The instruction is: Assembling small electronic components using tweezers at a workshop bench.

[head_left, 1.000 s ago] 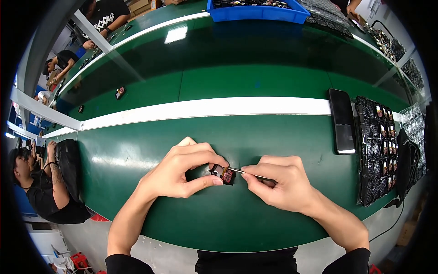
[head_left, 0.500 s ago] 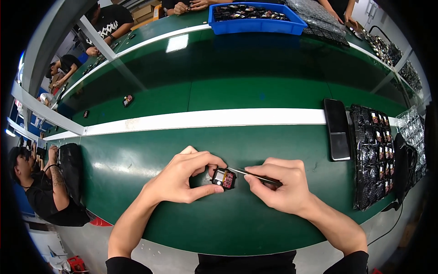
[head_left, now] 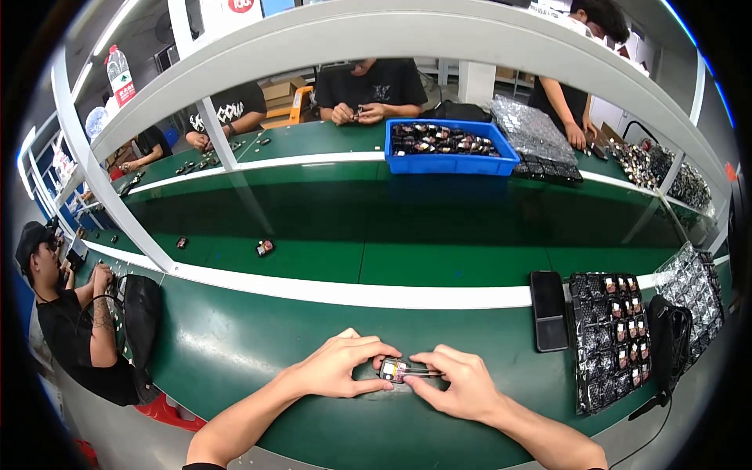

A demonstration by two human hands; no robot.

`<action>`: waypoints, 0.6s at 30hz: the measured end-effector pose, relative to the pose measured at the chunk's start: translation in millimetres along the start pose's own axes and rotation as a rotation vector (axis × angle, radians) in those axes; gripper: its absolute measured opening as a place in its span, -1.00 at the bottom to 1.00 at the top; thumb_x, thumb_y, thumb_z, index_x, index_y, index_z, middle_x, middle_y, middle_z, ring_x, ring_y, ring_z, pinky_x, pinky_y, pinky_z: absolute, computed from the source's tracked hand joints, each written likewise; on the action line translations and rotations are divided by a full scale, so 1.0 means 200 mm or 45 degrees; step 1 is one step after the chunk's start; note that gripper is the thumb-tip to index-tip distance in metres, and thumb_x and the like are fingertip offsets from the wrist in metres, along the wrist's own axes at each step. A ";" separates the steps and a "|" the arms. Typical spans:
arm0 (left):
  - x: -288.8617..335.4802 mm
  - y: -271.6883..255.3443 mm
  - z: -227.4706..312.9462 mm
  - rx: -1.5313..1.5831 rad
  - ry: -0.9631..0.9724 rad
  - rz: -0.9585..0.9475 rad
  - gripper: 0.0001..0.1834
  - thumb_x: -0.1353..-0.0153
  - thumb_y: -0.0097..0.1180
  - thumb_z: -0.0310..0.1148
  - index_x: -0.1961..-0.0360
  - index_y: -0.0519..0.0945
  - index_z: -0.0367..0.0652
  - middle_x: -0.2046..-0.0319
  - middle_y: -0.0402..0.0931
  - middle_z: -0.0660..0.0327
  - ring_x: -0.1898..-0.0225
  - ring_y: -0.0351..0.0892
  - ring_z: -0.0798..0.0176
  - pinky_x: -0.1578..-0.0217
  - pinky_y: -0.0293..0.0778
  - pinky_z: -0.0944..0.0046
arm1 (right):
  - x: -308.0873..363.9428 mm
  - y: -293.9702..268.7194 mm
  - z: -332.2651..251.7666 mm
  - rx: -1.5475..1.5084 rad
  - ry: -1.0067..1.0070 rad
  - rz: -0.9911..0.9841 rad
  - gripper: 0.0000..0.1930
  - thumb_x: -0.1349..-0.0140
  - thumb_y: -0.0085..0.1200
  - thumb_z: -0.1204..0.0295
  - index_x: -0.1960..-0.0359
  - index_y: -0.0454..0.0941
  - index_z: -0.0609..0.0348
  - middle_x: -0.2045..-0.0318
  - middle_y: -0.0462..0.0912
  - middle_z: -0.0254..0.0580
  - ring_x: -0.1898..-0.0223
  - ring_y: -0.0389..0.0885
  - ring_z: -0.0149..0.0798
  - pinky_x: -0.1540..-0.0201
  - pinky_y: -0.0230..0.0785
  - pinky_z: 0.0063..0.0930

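Observation:
My left hand [head_left: 338, 367] grips a small black electronic casing [head_left: 392, 371] by its edges, between thumb and fingers, low over the green bench. A pale square part, a yellow strip and a reddish area show inside it. Closed around dark, slim tweezers [head_left: 424, 372], my right hand [head_left: 464, 385] is just right of the casing. The tweezers point left into the casing's right side, and my right thumb and fingertips are close to that edge. The exact spot where the tips touch is too small to make out.
To the right lie a black phone [head_left: 549, 312], a black tray of small modules [head_left: 611, 341] and a dark pouch with a cable [head_left: 671, 337]. Beyond the white rail [head_left: 352, 294], two loose modules sit on green. A blue bin [head_left: 453, 162] of parts stands farther back. Co-workers sit around.
The view has tilted upward, so the bench appears lower. My right hand has come closer to my left, and the tweezers now reach onto the casing. The left hand keeps its hold.

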State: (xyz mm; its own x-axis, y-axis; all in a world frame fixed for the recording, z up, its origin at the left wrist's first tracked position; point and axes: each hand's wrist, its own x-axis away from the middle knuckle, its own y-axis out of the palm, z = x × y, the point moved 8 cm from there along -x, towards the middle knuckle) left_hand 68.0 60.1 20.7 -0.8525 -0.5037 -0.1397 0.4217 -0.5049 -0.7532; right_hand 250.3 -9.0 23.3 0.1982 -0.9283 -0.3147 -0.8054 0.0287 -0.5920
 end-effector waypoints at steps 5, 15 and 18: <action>0.02 -0.01 -0.02 0.120 -0.119 -0.053 -0.19 -0.25 0.62 -0.10 -0.51 0.58 0.15 0.15 0.70 0.42 0.26 0.48 0.28 -0.10 0.44 0.18 | -0.01 0.06 -0.03 0.187 -0.006 -0.139 -0.51 -0.29 0.54 0.10 -0.14 0.81 0.12 0.31 0.74 -0.24 0.46 0.76 -0.13 0.41 0.58 -0.22; 0.02 0.00 -0.02 0.156 -0.105 -0.038 -0.19 -0.22 0.65 -0.14 -0.51 0.63 0.16 0.14 0.72 0.48 0.35 0.38 0.38 -0.06 0.39 0.25 | -0.03 0.08 -0.03 0.172 0.021 -0.122 -0.48 -0.27 0.54 0.03 -0.13 0.82 0.11 0.21 0.82 -0.23 0.32 0.85 -0.08 0.28 0.66 -0.20; 0.01 0.00 -0.01 0.167 -0.074 -0.032 -0.17 -0.18 0.68 -0.18 -0.51 0.65 0.15 0.15 0.72 0.49 0.38 0.33 0.40 0.00 0.38 0.27 | -0.02 0.08 -0.01 0.179 0.043 -0.141 -0.46 -0.24 0.56 0.03 -0.12 0.82 0.12 0.21 0.82 -0.22 0.27 0.85 -0.10 0.23 0.68 -0.23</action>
State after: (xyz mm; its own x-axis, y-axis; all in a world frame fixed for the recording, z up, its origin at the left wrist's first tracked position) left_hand 65.2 61.0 19.4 -0.8457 -0.5275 -0.0811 0.4401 -0.6033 -0.6651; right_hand 235.4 -5.4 17.6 0.2611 -0.9403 -0.2182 -0.6933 -0.0254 -0.7202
